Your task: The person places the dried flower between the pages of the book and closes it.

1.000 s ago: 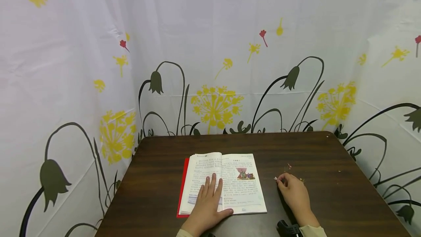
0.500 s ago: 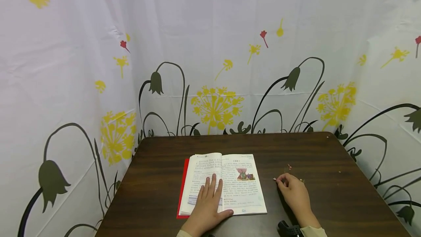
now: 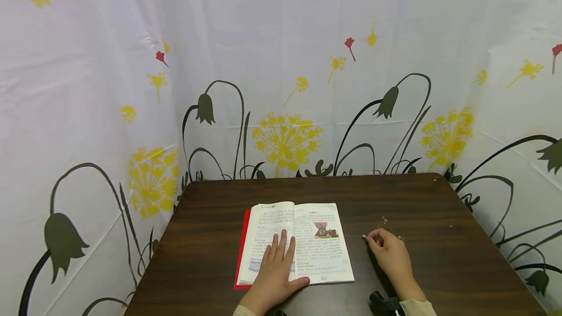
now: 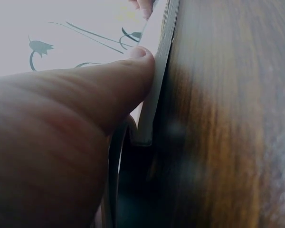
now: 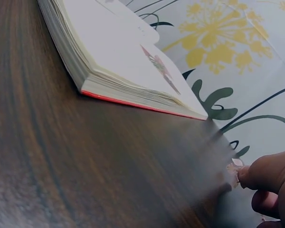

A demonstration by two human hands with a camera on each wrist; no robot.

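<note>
One left hand splays over our red-covered book, right hand pinches a pale flake: pickup, we judge; lift gently.

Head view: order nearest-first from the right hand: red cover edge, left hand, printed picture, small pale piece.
1. Small pale piece: at the right hand.
2. Printed picture: right page.
3. Left hand: mostly left page.
4. Red cover edge: far left.

L hand thumb on bk, wood tbl alongside
</note>
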